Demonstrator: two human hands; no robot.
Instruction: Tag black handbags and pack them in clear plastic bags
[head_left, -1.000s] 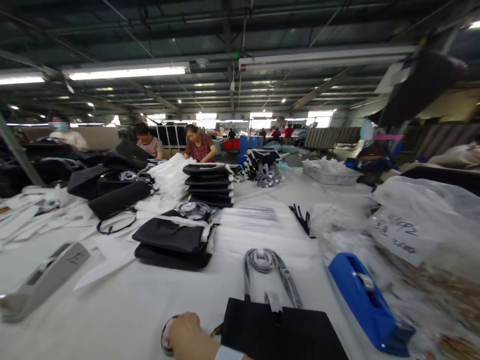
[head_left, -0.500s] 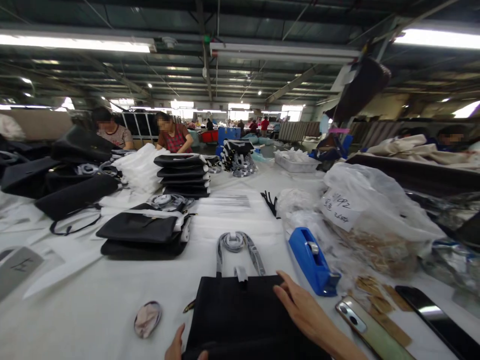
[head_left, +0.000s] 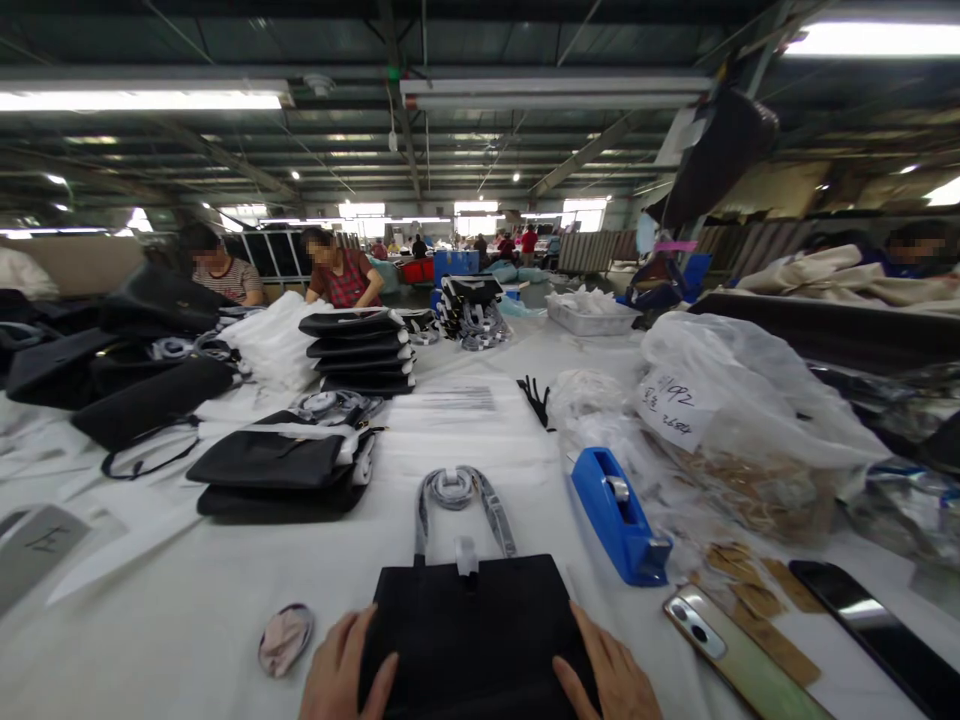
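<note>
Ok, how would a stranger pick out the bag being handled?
On the white table, go to the picture's bottom centre. Find the black rectangular bag, its grey strap coiled beyond. Unlike the stacked black bags farther left, it has left hand and right hand at its sides.

That black bag looks like smooth, matt leather. The tape dispenser is shiny plastic, the sack crinkly film.

A blue tape dispenser sits near a green phone and a black phone. Behind them slumps a plastic bag bearing a handwritten label. A tray stands farther back, beneath strip lights.
</note>
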